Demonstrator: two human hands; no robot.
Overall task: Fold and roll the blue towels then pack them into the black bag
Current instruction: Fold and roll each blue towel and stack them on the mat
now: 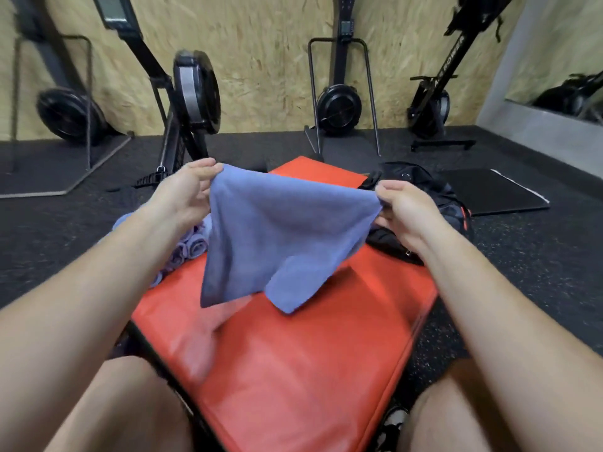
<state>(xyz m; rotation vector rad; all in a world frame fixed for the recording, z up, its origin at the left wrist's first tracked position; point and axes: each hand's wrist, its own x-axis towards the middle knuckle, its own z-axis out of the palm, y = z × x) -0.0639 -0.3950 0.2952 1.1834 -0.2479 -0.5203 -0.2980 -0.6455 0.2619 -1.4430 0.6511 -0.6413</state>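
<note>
On the glossy red padded vinyl mat (pixel 293 370): rolled blue towels (pixel 192 244) clustered far-left, soft black fabric bag (pixel 388 241) sitting far-right.

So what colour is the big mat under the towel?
Bright red-orange mat, clearest in the head view.

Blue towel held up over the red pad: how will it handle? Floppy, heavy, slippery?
Likely very floppy: pinched at two corners by the left hand and right hand, the blue towel sags and hangs in folds. Probably light, since fingertip pinches carry it. The rolled towels nearby stay rolled, so it probably grips itself.
</note>
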